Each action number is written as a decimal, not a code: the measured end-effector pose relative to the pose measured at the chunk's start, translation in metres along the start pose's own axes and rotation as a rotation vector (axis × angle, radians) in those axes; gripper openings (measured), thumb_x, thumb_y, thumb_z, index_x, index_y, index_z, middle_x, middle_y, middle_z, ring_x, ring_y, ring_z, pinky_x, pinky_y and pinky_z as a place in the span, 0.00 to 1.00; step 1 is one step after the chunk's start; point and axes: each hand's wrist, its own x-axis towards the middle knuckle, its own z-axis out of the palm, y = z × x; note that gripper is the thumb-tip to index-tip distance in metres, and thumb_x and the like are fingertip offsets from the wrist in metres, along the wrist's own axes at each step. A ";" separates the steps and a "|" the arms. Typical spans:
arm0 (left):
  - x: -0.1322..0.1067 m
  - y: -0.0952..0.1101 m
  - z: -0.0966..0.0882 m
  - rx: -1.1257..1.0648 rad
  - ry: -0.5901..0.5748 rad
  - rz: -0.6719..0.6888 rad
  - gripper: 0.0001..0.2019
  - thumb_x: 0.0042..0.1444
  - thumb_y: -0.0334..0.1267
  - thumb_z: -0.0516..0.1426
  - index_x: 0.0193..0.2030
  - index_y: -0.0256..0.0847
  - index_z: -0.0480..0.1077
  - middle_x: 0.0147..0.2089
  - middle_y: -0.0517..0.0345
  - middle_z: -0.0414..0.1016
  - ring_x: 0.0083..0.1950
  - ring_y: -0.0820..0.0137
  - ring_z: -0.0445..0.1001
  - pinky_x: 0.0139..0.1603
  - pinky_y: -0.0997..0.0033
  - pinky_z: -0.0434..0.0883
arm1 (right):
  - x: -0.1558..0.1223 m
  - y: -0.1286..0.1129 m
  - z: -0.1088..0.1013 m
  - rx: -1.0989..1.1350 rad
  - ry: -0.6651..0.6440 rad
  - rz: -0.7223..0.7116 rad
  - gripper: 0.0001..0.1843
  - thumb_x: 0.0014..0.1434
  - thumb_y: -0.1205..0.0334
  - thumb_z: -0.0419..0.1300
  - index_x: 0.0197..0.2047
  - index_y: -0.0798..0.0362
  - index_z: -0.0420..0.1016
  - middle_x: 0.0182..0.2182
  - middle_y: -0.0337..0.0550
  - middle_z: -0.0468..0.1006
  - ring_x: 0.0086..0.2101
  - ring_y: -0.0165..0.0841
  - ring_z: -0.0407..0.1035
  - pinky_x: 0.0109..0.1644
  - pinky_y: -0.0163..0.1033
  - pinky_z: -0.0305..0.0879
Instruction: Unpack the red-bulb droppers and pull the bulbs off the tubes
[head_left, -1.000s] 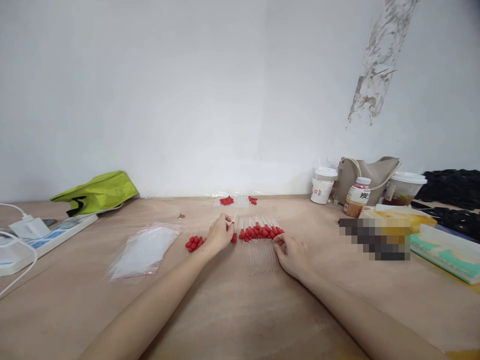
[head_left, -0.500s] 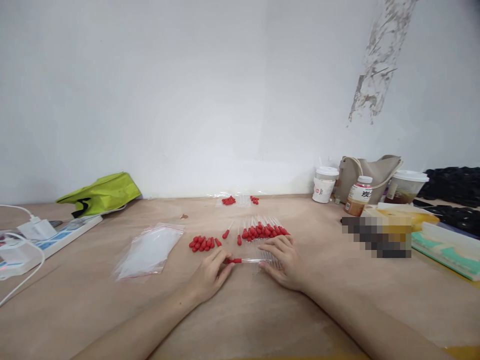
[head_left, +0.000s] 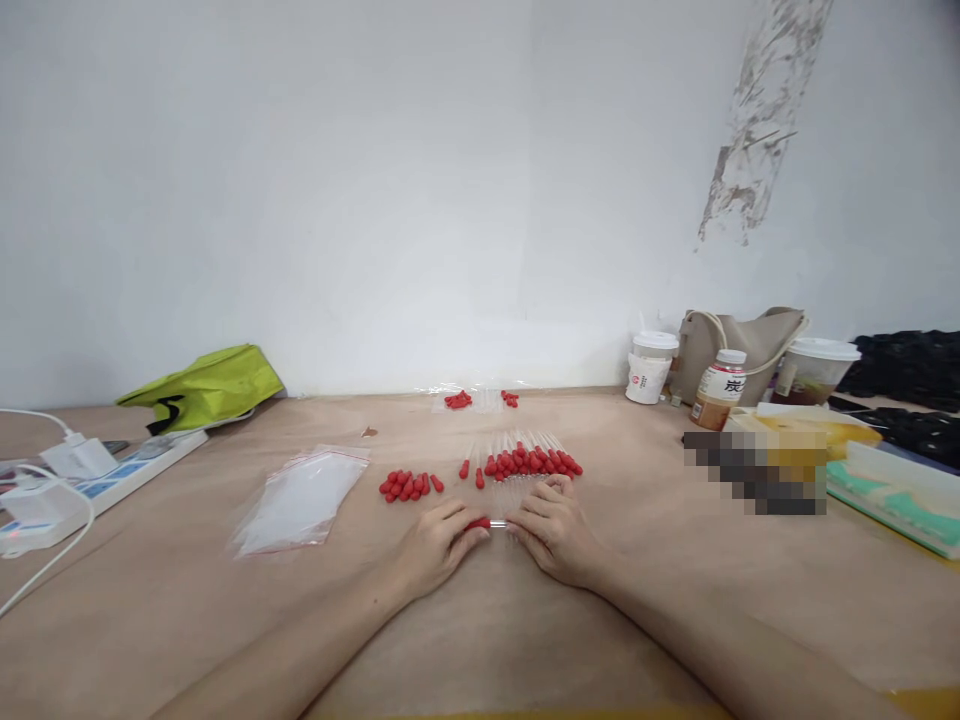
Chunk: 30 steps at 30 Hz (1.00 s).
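Note:
My left hand (head_left: 435,545) pinches the red rubber bulb (head_left: 478,523) of a clear glass dropper lying crosswise on the wooden table (head_left: 480,640). Facing it, my right hand (head_left: 551,530) grips the glass tube end (head_left: 498,523) of that same dropper; the fingertips of both hands nearly meet. Just behind the hands lies a row of assembled droppers with red bulbs (head_left: 532,462). To the left of that row sits a loose heap of red bulbs (head_left: 409,486), with two single droppers (head_left: 472,470) between the heap and the row.
A clear zip bag (head_left: 300,498) lies left of the hands. A power strip with chargers (head_left: 67,480) and a green bag (head_left: 202,385) are far left. Cups, a bottle (head_left: 718,390) and a beige bag (head_left: 739,350) stand at right. More red bulbs (head_left: 480,400) lie by the wall.
My hands came back from the dropper row toward me, carrying one dropper. They have since closed together on it, the left on the bulb, the right on the tube.

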 end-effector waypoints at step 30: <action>-0.026 -0.093 -0.079 0.000 0.346 -0.782 0.23 0.50 0.48 0.52 0.50 0.38 0.65 0.35 0.54 0.72 0.34 0.67 0.71 0.31 0.72 0.68 | -0.019 0.038 -0.014 -0.221 0.046 0.415 0.12 0.57 0.65 0.51 0.35 0.49 0.76 0.27 0.40 0.77 0.31 0.29 0.68 0.36 0.37 0.48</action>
